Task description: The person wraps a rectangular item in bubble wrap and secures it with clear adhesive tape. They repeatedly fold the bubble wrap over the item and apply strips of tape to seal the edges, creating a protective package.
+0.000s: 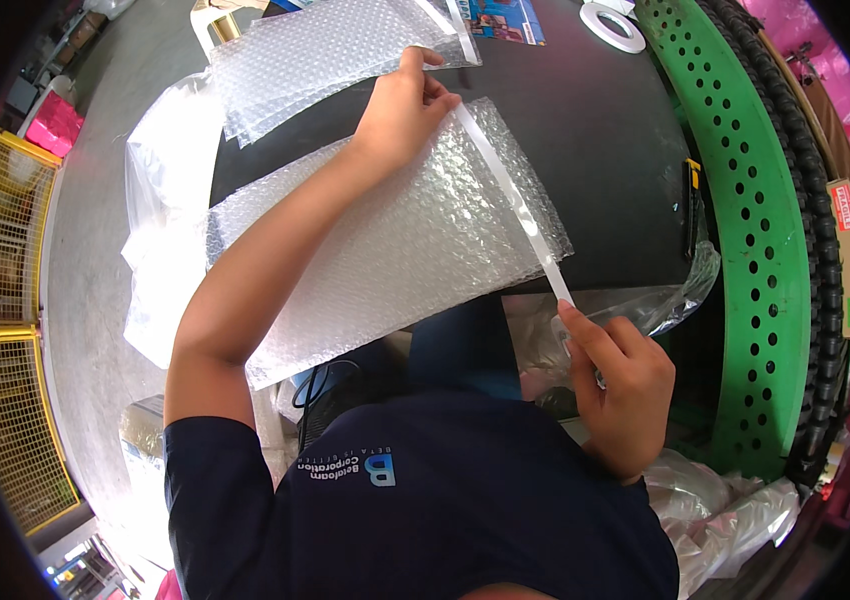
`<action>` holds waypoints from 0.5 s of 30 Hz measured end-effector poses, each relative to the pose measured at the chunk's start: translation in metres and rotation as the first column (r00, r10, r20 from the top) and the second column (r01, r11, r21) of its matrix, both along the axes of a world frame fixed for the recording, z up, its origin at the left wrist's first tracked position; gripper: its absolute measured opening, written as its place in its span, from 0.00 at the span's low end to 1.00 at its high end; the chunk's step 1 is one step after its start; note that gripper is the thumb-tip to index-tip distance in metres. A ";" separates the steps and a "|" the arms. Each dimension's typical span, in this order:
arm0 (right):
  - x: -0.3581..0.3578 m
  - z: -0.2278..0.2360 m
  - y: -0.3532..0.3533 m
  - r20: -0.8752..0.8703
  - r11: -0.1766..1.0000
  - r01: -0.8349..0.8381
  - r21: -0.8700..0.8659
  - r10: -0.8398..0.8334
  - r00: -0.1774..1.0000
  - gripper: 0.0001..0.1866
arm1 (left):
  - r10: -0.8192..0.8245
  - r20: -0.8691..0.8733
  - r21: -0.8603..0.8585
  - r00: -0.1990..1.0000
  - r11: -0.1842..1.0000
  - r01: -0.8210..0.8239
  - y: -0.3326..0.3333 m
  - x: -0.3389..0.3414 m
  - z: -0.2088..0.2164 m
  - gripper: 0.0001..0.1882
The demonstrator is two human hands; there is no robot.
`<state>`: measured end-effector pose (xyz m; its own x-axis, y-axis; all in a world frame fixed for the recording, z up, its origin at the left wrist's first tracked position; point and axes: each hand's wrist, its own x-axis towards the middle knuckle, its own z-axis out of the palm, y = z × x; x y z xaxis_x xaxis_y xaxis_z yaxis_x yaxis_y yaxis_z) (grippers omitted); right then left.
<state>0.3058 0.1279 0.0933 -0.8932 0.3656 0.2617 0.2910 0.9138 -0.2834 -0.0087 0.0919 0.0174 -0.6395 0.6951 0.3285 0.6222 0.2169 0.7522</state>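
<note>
A bubble wrap sheet or bag (375, 250) lies slanted over the black tabletop's near edge. A narrow white tape strip (505, 185) runs along its right side. At the strip's far end my left hand (400, 115) is closed, fingers curled and tips on the tape at the wrap's top edge. My right hand (625, 385) pinches the near end of the strip between thumb and fingers. That end stretches past the wrap's lower right corner, off the sheet. Whether the strip is stuck down along its whole length, I cannot tell.
More bubble wrap (315, 60) lies at the far side. A white tape roll (613, 28) sits at the back right, and a yellow-and-black cutter (691, 205) near the right edge. A green perforated curved guard (745, 200) borders the table. White plastic sheeting (170, 220) hangs at left.
</note>
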 end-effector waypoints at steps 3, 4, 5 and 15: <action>0.000 0.002 0.001 0.009 1.000 0.015 -0.008 -0.015 1.000 0.19 | 0.008 -0.003 -0.006 1.000 1.000 -0.008 0.001 0.001 0.001 0.22; 0.000 0.002 0.001 0.010 1.000 0.016 -0.011 -0.015 1.000 0.19 | 0.010 -0.009 -0.009 1.000 1.000 -0.010 0.001 0.002 0.001 0.22; 0.000 0.002 0.001 0.011 1.000 0.017 -0.014 -0.017 1.000 0.19 | 0.011 -0.013 -0.015 1.000 1.000 -0.011 0.001 0.002 0.001 0.22; 0.002 -0.003 0.003 0.038 1.000 0.019 -0.015 -0.018 0.999 0.17 | 0.004 -0.060 -0.050 0.998 0.999 -0.007 0.001 0.004 0.002 0.22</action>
<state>0.3079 0.1313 0.0901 -0.8953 0.3860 0.2222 0.3187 0.9037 -0.2859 -0.0049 0.0930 0.0192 -0.6234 0.7081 0.3316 0.6647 0.2566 0.7017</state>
